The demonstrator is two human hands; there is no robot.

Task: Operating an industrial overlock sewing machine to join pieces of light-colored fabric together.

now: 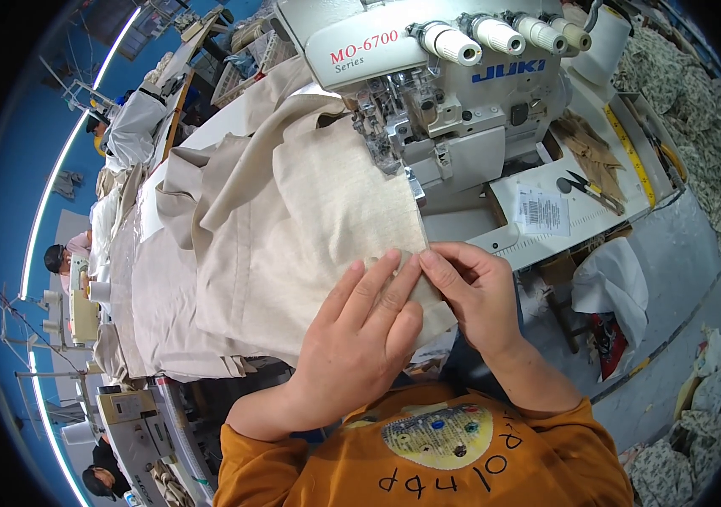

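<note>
A piece of beige cloth [293, 228] lies spread across the sewing table, its far edge under the presser foot of a white overlock sewing machine [445, 84]. My left hand [360, 338] rests flat on the near part of the cloth with fingers apart. My right hand [470, 291] pinches the cloth's near right edge between thumb and fingers, right beside my left fingertips. Both hands sit at the table's front edge, well short of the needle area [377, 127].
A pair of scissors [589, 190], a white paper label [542, 211] and folded tan pieces [589, 148] lie on the table to the right. A yellow ruler strip [631, 152] edges it. More cloth is piled at left [149, 279]. Other people work at left [60, 258].
</note>
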